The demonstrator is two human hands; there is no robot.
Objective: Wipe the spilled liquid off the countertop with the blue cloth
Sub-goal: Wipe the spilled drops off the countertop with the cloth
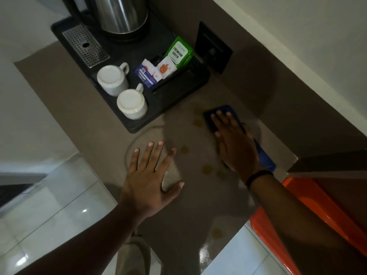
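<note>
A blue cloth (266, 155) lies flat on the brown countertop (79, 108), right of centre. My right hand (234, 143) presses down on it with fingers spread, covering most of it; blue shows past the fingertips and by the wrist. Yellowish drops of spilled liquid (207, 169) dot the counter left of the cloth, with another drop (184, 149) higher up and one more near the front edge. My left hand (153, 175) rests flat on the counter, fingers apart, holding nothing.
A black tray (178, 90) at the back holds a steel kettle (121, 14), two upturned white cups (112, 79), and tea sachets (178, 53). A black wall socket (213, 46) sits behind it. An orange object (309, 211) stands at the right, below the counter.
</note>
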